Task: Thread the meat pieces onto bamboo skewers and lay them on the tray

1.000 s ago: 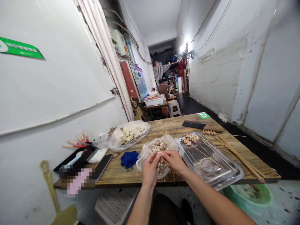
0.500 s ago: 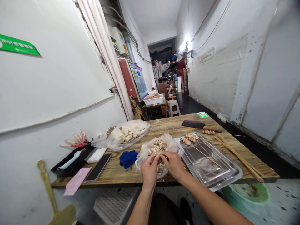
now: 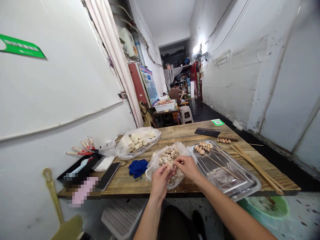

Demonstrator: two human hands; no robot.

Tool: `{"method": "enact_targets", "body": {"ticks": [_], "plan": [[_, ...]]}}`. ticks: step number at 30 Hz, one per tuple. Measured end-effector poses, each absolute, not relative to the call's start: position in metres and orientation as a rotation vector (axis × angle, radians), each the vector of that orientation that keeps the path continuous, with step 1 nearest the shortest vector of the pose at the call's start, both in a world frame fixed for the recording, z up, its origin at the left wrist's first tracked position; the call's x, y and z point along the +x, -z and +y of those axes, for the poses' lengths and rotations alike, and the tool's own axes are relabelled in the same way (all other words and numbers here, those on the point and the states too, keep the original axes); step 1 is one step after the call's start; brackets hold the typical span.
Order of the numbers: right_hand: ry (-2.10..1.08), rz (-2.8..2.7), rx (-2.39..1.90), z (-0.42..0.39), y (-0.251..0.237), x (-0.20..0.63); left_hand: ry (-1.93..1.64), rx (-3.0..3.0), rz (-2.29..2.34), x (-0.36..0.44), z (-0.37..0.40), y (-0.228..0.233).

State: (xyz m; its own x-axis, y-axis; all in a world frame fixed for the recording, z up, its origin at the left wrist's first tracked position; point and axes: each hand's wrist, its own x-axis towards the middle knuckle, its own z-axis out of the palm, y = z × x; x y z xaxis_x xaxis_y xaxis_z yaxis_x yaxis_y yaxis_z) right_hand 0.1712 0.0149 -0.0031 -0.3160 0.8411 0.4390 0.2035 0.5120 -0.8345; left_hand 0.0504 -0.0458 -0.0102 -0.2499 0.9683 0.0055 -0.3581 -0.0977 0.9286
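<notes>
My left hand [image 3: 160, 180] and right hand [image 3: 186, 166] meet over the open plastic bag [image 3: 152, 166] of pale food pieces [image 3: 170, 155] at the near edge of the wooden table [image 3: 180, 133]; the left fingers are pinched on one small piece, and the right fingertips are pressed together just beside it, though I cannot tell whether a skewer is between them, since it is too thin to see here. As I judge it, the main risk is the small, likely slippery piece popping out of the pinch and falling off the near edge onto my lap, because the bag sits so close to that edge. A sharp stick driven carelessly could also prick a left fingertip. Just right of the bag lies a metal tray [image 3: 240, 186] with finished skewers [image 3: 203, 146] at its far end, and its rim overhangs the table, so a nudge from my right forearm could tip it. Loose bamboo sticks [image 3: 257, 168] lie further right, a cleaver [image 3: 207, 132] behind, a blue cloth [image 3: 137, 166] and a second bag of white chunks [image 3: 137, 140] to the left, none blocking my hands
</notes>
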Motion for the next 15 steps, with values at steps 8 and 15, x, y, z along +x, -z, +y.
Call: {"method": "enact_targets", "body": {"ticks": [8,15], "plan": [[-0.907,-1.893,-0.67,0.01,0.003,0.177,-1.554,1.015,1.074,0.05,-0.045,0.015],[-1.132,-1.809,-0.686,0.014,0.004,0.177,-1.534,1.358,1.325,0.04,-0.044,0.016]]}}
